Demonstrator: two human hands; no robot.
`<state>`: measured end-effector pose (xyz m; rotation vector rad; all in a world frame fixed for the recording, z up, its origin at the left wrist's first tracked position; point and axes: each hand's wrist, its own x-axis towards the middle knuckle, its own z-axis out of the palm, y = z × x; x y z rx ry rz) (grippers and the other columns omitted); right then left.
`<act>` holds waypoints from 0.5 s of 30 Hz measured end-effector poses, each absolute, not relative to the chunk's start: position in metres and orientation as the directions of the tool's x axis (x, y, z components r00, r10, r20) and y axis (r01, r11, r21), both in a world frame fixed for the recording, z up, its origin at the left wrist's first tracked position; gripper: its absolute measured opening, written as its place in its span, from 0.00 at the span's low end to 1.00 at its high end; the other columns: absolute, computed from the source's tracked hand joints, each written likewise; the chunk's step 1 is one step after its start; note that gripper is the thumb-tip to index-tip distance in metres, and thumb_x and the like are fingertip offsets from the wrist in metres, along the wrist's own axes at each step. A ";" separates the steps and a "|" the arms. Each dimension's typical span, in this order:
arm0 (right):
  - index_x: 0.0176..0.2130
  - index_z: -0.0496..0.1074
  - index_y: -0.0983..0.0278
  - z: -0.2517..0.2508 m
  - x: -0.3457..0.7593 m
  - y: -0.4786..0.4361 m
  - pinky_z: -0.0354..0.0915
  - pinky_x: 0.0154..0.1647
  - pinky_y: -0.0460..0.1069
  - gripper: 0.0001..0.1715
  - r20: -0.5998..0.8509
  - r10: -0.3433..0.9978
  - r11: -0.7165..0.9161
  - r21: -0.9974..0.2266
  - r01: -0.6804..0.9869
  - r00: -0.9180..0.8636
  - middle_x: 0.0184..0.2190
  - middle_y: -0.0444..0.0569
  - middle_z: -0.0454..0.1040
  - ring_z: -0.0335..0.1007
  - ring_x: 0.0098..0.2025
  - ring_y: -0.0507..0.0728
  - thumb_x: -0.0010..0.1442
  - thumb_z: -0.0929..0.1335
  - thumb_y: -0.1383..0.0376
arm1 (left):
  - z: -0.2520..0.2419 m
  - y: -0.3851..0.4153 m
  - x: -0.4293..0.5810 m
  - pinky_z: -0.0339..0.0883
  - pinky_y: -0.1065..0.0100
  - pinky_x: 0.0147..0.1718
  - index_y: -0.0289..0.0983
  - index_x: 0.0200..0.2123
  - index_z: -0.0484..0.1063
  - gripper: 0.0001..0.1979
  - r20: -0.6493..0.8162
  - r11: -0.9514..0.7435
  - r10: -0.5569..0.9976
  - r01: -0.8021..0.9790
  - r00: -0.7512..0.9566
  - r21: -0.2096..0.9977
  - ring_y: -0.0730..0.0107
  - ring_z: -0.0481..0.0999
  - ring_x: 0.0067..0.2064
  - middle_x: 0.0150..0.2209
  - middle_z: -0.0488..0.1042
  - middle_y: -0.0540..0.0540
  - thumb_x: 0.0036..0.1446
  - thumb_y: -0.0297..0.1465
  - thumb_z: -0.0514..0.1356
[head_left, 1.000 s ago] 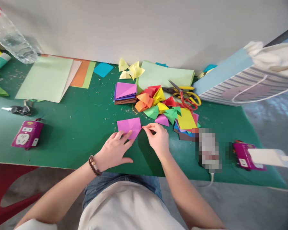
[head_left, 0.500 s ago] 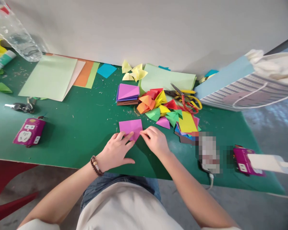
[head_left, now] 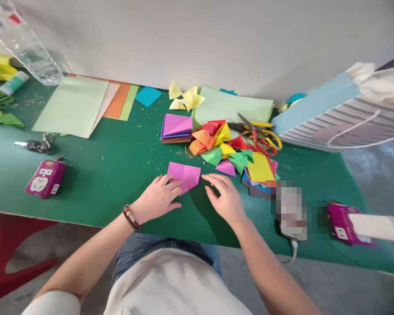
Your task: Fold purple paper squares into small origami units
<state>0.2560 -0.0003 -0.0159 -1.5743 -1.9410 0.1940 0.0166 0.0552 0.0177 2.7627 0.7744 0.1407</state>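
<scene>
A folded sheet of pink origami paper (head_left: 185, 175) lies flat on the green tabletop (head_left: 118, 179). My left hand (head_left: 156, 199) sits at its lower left, fingertips pressing on the paper. My right hand (head_left: 225, 199) is apart from the sheet with fingers spread, touching nothing. Just above it lies a heap of folded coloured paper pieces (head_left: 216, 146). A stack of purple paper squares (head_left: 176, 127) is up and to the left of the pink sheet. Red-and-yellow-handled scissors (head_left: 261, 138) rest on the heap's far side.
Large pale green sheets (head_left: 70, 107) and yellow folded pieces (head_left: 185, 98) lie along the wall. A striped paper bag (head_left: 341, 118) overhangs the right end. A plastic bottle (head_left: 28, 48), keys (head_left: 34, 145) and a magenta power socket box (head_left: 46, 178) are at left.
My right hand has lifted off the pink sheet and moved right, its fingers spreading. The sheet now sits slightly further right and turned. The view has shifted a little.
</scene>
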 end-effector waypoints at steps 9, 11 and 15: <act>0.45 0.77 0.56 -0.025 0.282 0.025 0.68 0.51 0.60 0.14 0.372 0.856 0.473 -0.284 0.834 -0.358 0.53 0.51 0.72 0.69 0.49 0.60 0.64 0.64 0.67 | 0.021 0.100 0.017 0.44 0.54 0.66 0.50 0.52 0.72 0.26 -0.004 -0.912 0.333 0.323 0.943 0.254 0.65 0.55 0.67 0.60 0.68 0.57 0.57 0.18 0.52; 0.43 0.77 0.56 -0.028 0.283 0.028 0.68 0.52 0.60 0.14 0.379 0.849 0.485 -0.280 0.829 -0.369 0.52 0.50 0.74 0.69 0.49 0.60 0.64 0.64 0.67 | 0.020 0.102 0.017 0.44 0.53 0.66 0.50 0.53 0.71 0.26 -0.017 -0.917 0.321 0.315 0.947 0.246 0.64 0.53 0.67 0.60 0.67 0.58 0.58 0.18 0.52; 0.42 0.77 0.57 -0.026 0.282 0.032 0.69 0.50 0.58 0.14 0.386 0.837 0.510 -0.296 0.808 -0.387 0.48 0.49 0.77 0.72 0.46 0.58 0.64 0.63 0.67 | 0.022 0.100 0.018 0.45 0.54 0.66 0.50 0.56 0.69 0.24 -0.005 -0.926 0.316 0.310 0.949 0.214 0.65 0.56 0.66 0.60 0.68 0.56 0.62 0.22 0.51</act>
